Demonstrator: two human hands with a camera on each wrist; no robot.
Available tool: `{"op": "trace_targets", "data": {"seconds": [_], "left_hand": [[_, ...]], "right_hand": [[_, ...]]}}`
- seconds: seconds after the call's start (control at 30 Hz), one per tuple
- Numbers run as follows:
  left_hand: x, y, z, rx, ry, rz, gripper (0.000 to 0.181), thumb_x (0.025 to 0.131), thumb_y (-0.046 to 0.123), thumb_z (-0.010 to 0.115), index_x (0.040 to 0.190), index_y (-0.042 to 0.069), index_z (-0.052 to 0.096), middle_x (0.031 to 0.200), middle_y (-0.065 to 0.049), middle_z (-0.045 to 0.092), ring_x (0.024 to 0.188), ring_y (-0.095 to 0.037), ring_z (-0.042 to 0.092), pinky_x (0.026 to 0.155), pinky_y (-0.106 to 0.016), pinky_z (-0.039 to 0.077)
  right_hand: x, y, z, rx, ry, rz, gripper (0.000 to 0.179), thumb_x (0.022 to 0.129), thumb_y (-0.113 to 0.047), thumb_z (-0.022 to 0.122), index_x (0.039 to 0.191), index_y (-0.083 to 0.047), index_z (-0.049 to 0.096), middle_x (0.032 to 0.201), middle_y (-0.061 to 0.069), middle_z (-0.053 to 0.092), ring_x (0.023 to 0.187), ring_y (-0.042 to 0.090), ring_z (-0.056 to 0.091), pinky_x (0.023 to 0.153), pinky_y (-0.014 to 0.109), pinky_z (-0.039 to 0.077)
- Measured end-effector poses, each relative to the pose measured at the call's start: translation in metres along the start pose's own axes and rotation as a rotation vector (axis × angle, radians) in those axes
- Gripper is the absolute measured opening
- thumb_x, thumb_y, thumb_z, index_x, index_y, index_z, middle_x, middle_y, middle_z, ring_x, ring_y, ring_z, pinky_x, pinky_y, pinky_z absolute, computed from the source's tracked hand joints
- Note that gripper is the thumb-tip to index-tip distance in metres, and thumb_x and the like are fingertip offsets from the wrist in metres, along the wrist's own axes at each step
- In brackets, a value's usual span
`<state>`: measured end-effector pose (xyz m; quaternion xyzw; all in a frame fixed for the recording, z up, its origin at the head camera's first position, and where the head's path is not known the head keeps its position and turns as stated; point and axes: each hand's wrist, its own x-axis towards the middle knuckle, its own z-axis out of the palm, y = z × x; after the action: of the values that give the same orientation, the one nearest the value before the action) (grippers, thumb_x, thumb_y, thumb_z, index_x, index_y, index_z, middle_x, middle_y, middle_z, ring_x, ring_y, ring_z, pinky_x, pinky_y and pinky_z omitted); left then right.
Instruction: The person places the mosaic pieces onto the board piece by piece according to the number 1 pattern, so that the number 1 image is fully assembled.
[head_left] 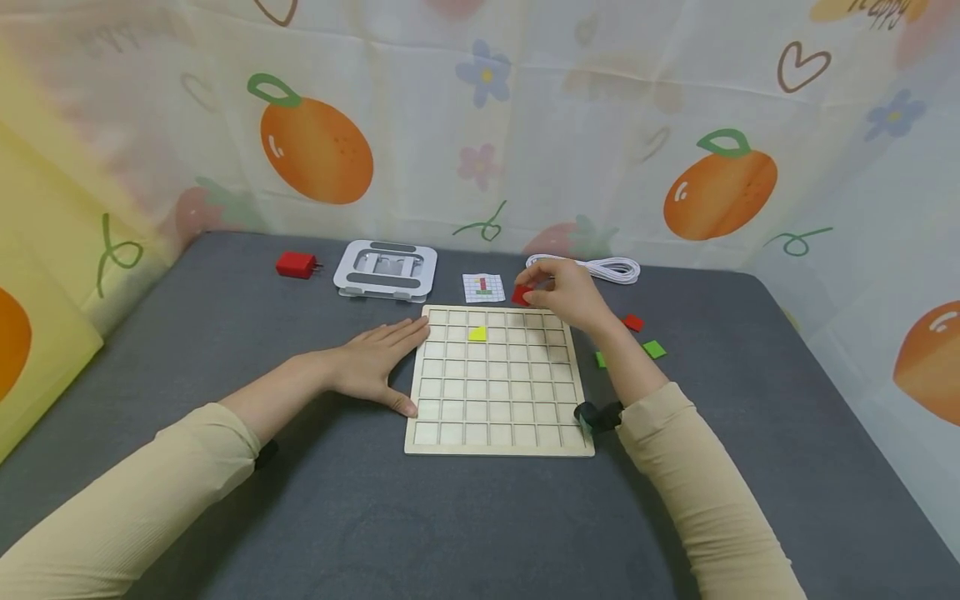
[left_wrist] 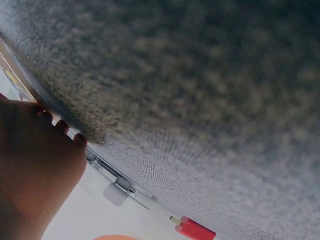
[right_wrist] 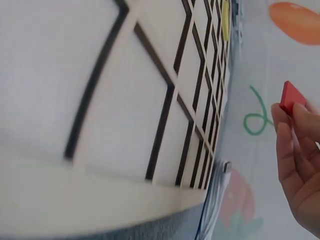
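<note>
A pale wooden grid board (head_left: 498,392) lies on the dark table, with one yellow tile (head_left: 477,334) in a cell of its upper left part. My left hand (head_left: 369,365) rests along the board's left edge, fingers extended and thumb spread towards the near corner. Above the far edge of the board, my right hand (head_left: 568,293) pinches a small red tile (head_left: 521,295) between thumb and fingers. The right wrist view shows this red tile (right_wrist: 291,98) held up at the fingertips. Just behind the board lies a small paper card (head_left: 483,288) with a printed coloured grid pattern.
Right of the board lie another red tile (head_left: 633,322) and a green tile (head_left: 654,349); a second green tile (head_left: 600,359) is partly hidden by the right forearm. A coiled white cable (head_left: 617,270), a white-grey folding stand (head_left: 386,271) and a red plug adapter (head_left: 297,265) line the back.
</note>
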<state>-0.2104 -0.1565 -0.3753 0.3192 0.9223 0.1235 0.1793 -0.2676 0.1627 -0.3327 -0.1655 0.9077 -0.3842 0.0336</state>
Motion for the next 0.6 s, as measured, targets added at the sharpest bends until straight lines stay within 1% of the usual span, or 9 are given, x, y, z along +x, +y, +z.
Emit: {"op": "trace_targets", "data": {"seconds": [0.17,0.3,0.47,0.6], "left_hand": [[0.000,-0.001,0.000,-0.003,-0.004,-0.001,0.122,0.074,0.068,0.073,0.160,0.007,0.010,0.169,-0.010,0.003,0.157,-0.036,0.006,0.125,-0.060,0.012],[-0.001,-0.002,0.001,-0.003,-0.005,-0.004,0.123,0.074,0.069,0.072,0.160,0.008,0.009,0.170,-0.009,0.003,0.157,-0.035,0.005,0.125,-0.060,0.011],[0.000,-0.001,0.001,0.003,-0.001,-0.001,0.122,0.074,0.069,0.072,0.160,0.008,0.010,0.170,-0.010,0.003,0.157,-0.036,0.006,0.125,-0.060,0.012],[0.000,-0.001,0.000,0.003,-0.002,-0.002,0.122,0.074,0.069,0.072,0.160,0.007,0.010,0.170,-0.010,0.003,0.157,-0.036,0.006,0.124,-0.060,0.012]], "right_hand": [[0.005,-0.007,0.009,-0.052,-0.037,-0.024,0.023,0.088,-0.002,0.067,0.110,-0.009,0.072,0.109,0.011,0.070,0.085,0.025,0.069,0.073,0.029,0.053],[0.009,-0.012,0.016,-0.097,-0.096,-0.034,0.024,0.086,-0.001,0.068,0.108,-0.010,0.073,0.105,0.010,0.072,0.085,0.024,0.067,0.070,0.026,0.050],[0.012,-0.014,0.023,-0.127,-0.176,-0.051,0.023,0.084,0.000,0.069,0.104,-0.010,0.075,0.098,0.008,0.074,0.085,0.021,0.065,0.070,0.025,0.048],[0.012,-0.011,0.028,-0.160,-0.223,-0.040,0.020,0.085,-0.002,0.069,0.102,-0.012,0.076,0.093,0.006,0.072,0.085,0.019,0.064,0.074,0.024,0.047]]}}
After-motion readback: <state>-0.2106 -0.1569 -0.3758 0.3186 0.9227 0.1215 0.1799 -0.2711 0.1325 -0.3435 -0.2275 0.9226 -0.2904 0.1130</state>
